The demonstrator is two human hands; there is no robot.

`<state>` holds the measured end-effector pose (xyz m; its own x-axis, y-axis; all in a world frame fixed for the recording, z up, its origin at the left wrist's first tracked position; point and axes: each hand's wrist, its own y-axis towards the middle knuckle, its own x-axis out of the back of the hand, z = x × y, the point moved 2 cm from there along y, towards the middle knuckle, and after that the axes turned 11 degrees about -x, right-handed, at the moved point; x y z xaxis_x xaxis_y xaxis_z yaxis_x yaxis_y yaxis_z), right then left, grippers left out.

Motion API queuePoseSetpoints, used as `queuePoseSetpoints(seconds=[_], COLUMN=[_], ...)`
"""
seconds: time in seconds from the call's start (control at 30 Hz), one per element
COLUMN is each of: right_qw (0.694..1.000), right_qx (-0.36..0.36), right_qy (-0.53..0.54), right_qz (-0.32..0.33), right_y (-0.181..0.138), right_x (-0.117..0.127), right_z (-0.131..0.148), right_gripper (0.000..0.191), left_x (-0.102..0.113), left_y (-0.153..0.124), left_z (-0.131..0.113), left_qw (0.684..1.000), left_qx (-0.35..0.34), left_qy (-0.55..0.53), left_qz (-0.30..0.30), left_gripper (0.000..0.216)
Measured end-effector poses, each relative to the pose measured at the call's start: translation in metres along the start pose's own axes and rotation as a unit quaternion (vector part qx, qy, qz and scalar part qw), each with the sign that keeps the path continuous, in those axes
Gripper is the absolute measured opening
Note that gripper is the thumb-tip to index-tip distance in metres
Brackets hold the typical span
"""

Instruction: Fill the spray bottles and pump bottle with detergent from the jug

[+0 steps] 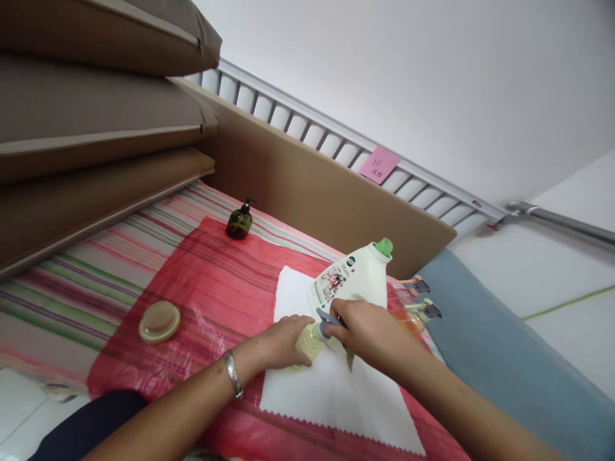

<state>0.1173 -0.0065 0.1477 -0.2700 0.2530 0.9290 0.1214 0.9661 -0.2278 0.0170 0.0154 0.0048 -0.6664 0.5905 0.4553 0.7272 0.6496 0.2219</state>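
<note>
My left hand (291, 342) is wrapped round a small clear bottle (309, 342) with a pale yellow tint. The fingers of my right hand (358, 326) are closed on the grey pump head (327, 320) at the top of that bottle. Just behind both hands a large pale detergent jug (355, 275) stands open, its green spout showing. Under the hands lies a white cloth (336, 403) with zigzag edges. A narrow olive piece (350, 360) pokes out below my right hand; its kind is unclear.
A round cream cap (159, 322) lies on the red plastic sheet (211, 282) at left. Farther back stands a dark green pump bottle (239, 221). More pump bottles (418, 310) are partly hidden behind my right arm. Stacked brown cushions (106, 121) and a headboard (288, 173) border the bed.
</note>
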Motion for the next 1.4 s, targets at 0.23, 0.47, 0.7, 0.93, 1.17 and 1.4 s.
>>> queuePoseSetpoints(seconds=[0.23,0.47,0.7,0.93,1.17,1.4], right_qw=[0.999,0.999,0.998,0.998,0.998,0.999], right_qx=[-0.025,-0.017,-0.017,-0.017,-0.004,0.005], right_qy=[0.03,0.047,0.056,0.063,0.057,0.043], right_qz=[0.021,0.014,0.01,0.011,0.003,0.016], right_y=[0.003,0.004,0.005,0.002,0.002,0.001], right_x=[-0.006,-0.012,-0.013,-0.015,-0.016,-0.014], right_z=[-0.002,-0.005,-0.003,-0.002,-0.002,0.002], right_gripper=[0.018,0.019,0.018,0.014,0.015,0.014], left_x=[-0.002,0.0,-0.004,-0.01,0.008,0.0], left_y=[0.0,-0.002,0.001,0.007,0.005,0.009], left_z=[0.004,0.001,-0.004,-0.008,-0.011,-0.012], left_qw=[1.0,1.0,0.996,0.972,0.982,0.986], left_qx=[0.013,0.015,-0.045,-0.07,-0.136,-0.084], left_qy=[-0.001,-0.013,-0.047,-0.08,-0.111,-0.043], left_qz=[0.002,-0.004,-0.062,-0.208,-0.074,-0.136], left_gripper=[0.073,0.073,0.072,0.033,0.025,0.031])
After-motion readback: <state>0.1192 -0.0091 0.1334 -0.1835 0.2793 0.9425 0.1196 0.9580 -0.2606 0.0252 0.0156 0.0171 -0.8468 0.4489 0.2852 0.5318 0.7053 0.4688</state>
